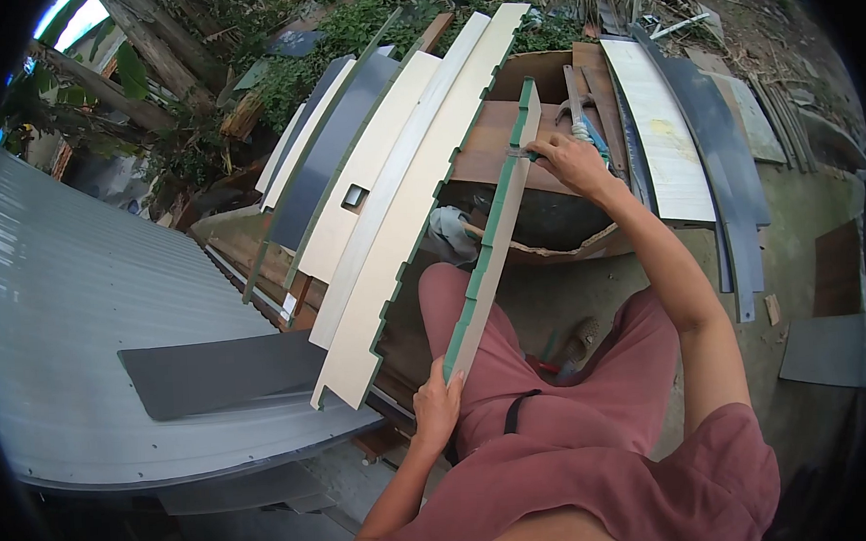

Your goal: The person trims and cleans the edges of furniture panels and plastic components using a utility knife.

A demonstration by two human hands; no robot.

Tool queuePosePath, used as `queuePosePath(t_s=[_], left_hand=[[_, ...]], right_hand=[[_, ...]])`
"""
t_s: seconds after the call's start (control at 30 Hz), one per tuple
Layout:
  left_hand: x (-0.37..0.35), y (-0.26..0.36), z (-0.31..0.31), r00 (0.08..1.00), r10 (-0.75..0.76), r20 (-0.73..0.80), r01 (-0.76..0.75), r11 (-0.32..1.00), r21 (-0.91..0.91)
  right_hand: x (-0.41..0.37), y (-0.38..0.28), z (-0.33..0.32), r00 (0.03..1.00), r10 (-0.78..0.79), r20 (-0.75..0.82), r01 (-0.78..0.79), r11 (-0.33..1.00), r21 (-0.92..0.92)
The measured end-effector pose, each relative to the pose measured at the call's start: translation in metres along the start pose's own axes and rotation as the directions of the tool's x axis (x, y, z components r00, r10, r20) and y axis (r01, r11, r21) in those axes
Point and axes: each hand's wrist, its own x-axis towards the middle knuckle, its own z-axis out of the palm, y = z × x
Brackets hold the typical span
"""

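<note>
A long narrow strip (503,233) with a green notched edge and a pale face slants across the middle, from above my lap up over a box. Its lower end is in my left hand (439,404), fingers wrapped round it. My right hand (569,162) is closed near the strip's upper part, pinching a small tool (522,153) against the green edge; what tool it is I cannot make out. Left of the strip lies a wide cream board (430,207) with a notched green edge.
Cream and dark boards (347,128) lie side by side at the upper left. A torn cardboard box (589,248) sits ahead, with a hammer (575,106) on its boards. More panels (659,131) lean right. Corrugated metal (111,297) spans the left.
</note>
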Motion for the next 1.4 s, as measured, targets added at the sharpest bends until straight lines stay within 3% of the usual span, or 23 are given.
queuePosePath(t_s=[0.03,0.1,0.23,0.33,0.4,0.43,0.5,0.53,0.6,0.8,1.03,1.2,1.4], left_hand=[[0.001,0.001,0.000,1.000,-0.004,0.000,0.004,1.000,0.012],[0.002,0.001,0.001,1.000,-0.006,0.000,0.006,1.000,0.013],[0.002,0.004,0.001,0.999,-0.051,0.007,0.051,0.998,0.036],[0.001,0.004,0.004,0.999,-0.038,-0.005,0.038,0.999,0.036],[0.001,0.004,0.004,0.999,-0.035,-0.009,0.036,0.999,0.032],[0.001,0.004,0.004,0.999,-0.034,-0.012,0.034,0.999,0.029],[0.001,0.000,0.006,1.000,-0.015,-0.014,0.015,0.999,0.035],[0.001,-0.001,0.006,1.000,0.004,-0.016,-0.004,0.999,0.042],[0.002,0.000,0.005,1.000,0.014,-0.018,-0.013,0.999,0.036],[0.002,0.004,0.002,1.000,-0.026,-0.007,0.026,0.999,0.033],[0.003,-0.003,0.005,1.000,0.011,-0.017,-0.010,0.999,0.037],[0.004,-0.001,0.004,1.000,0.005,-0.015,-0.005,0.999,0.036],[0.004,0.001,0.003,1.000,-0.007,-0.010,0.008,0.999,0.044]], right_hand=[[-0.001,-0.002,0.002,1.000,0.002,-0.001,-0.002,1.000,0.000],[-0.003,-0.007,0.005,0.993,-0.038,-0.114,0.010,0.972,-0.234],[-0.003,-0.003,0.016,0.982,-0.036,-0.185,-0.024,0.951,-0.309],[-0.003,-0.004,0.015,0.970,-0.019,-0.242,-0.038,0.973,-0.226],[-0.002,-0.005,0.014,0.957,0.215,-0.192,-0.201,0.975,0.092],[-0.002,-0.003,0.013,0.957,0.215,-0.193,-0.201,0.975,0.090],[0.002,0.004,0.011,0.954,0.279,-0.105,-0.243,0.933,0.267],[0.004,0.007,0.011,0.955,0.279,-0.106,-0.243,0.933,0.267],[0.006,0.010,0.010,0.992,0.123,-0.016,-0.108,0.916,0.388],[0.002,0.003,0.003,0.998,0.037,0.057,-0.052,0.958,0.280],[0.008,0.009,0.007,1.000,0.018,0.010,-0.020,0.960,0.280],[0.018,0.015,-0.003,0.987,0.105,0.122,-0.123,0.981,0.150],[0.033,0.024,-0.002,0.986,0.150,0.075,-0.153,0.987,0.038]])
